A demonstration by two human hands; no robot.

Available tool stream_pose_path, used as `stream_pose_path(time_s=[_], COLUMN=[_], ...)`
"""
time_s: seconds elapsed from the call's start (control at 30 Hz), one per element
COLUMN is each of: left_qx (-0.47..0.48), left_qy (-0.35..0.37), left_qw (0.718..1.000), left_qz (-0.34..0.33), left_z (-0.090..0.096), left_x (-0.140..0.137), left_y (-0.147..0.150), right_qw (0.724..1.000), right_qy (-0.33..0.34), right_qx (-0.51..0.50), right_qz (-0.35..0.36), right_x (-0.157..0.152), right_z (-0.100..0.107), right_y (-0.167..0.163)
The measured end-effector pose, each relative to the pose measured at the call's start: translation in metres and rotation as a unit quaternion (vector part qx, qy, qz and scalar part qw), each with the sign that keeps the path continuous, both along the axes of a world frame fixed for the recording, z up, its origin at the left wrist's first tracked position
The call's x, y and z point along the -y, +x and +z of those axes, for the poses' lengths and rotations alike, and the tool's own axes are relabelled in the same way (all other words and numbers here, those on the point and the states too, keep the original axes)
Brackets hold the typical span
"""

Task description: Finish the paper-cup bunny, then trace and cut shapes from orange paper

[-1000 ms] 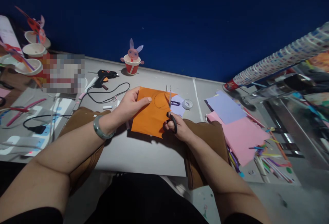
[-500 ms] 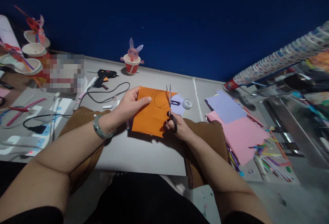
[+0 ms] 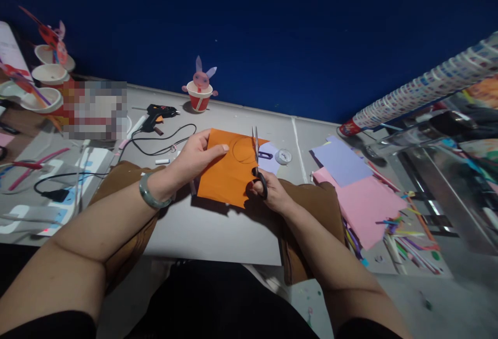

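Observation:
An orange sheet of paper [image 3: 223, 178] with a circle drawn on it is held above the table by my left hand [image 3: 194, 157], thumb on top and fingers beneath. My right hand [image 3: 272, 191] is closed around the black handles of a pair of scissors [image 3: 257, 144]. Their blades are slightly apart and point away from me at the paper's right edge, close to the drawn circle. Behind that edge lie a lilac paper piece [image 3: 274, 153], a dark purple clip-like item [image 3: 265, 156] and a roll of clear tape [image 3: 284, 156].
A black glue gun [image 3: 157, 116] with its cord lies at the back left, near a decorated paper cup [image 3: 199, 98]. Pink paper [image 3: 363, 209] and lilac paper [image 3: 342, 163] lie to the right. A long stack of cups [image 3: 420, 87] leans there. At left is a power strip [image 3: 83, 183].
The orange paper has shifted and turned slightly, its lower edge moving left. My left hand has moved a little left with it. The scissors stay nearly in place.

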State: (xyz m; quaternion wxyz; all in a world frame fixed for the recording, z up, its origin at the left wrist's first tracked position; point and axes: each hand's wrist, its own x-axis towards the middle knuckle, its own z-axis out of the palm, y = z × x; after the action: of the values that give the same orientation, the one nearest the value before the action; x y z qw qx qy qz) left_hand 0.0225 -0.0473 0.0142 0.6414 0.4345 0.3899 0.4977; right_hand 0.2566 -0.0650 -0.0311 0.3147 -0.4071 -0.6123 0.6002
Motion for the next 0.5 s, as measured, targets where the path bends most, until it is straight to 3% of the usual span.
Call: stream_pose_path(time_s=[0.5], left_qx=[0.009], left_qy=[0.016], left_qw=[1.0], left_qz=[-0.002], left_z=[-0.0007], left_x=[-0.0026], left_y=[-0.0036], right_qw=[0.999], right_qy=[0.018], right_qx=[0.023], right_qz=[-0.017], right_x=[-0.0025], right_z=[-0.0032], right_y=[0.004])
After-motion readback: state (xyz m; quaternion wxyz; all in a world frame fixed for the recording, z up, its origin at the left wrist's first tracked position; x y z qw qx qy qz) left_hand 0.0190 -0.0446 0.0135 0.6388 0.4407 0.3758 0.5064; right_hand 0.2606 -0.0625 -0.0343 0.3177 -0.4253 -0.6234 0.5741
